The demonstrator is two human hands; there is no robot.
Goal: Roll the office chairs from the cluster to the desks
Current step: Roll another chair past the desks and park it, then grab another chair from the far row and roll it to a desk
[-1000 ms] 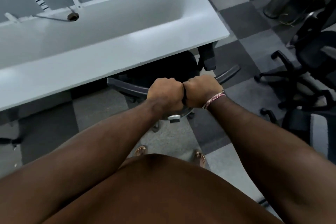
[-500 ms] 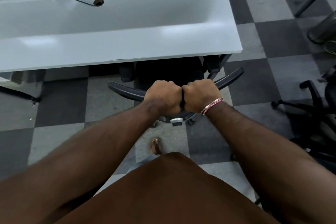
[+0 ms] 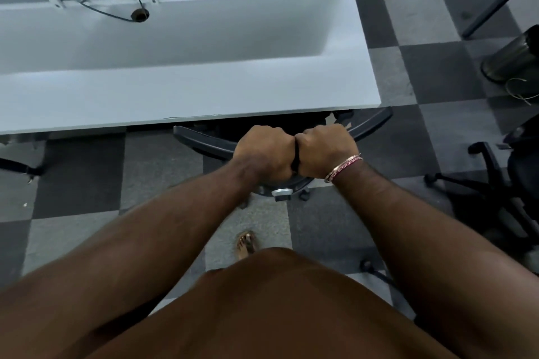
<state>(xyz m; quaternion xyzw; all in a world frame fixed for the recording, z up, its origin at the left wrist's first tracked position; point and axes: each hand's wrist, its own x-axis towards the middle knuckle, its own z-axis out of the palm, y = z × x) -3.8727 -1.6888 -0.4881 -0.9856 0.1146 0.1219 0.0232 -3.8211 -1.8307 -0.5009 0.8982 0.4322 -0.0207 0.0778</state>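
White desk (image 3: 204, 96) now overhangs more of the chair (image 3: 204, 141), both hands (image 3: 264, 154) still gripping its backrest.

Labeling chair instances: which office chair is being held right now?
The chair at the desk: both hands, left hand and right hand, grip its backrest, seat tucked under the desktop. The other chair stands untouched at right.
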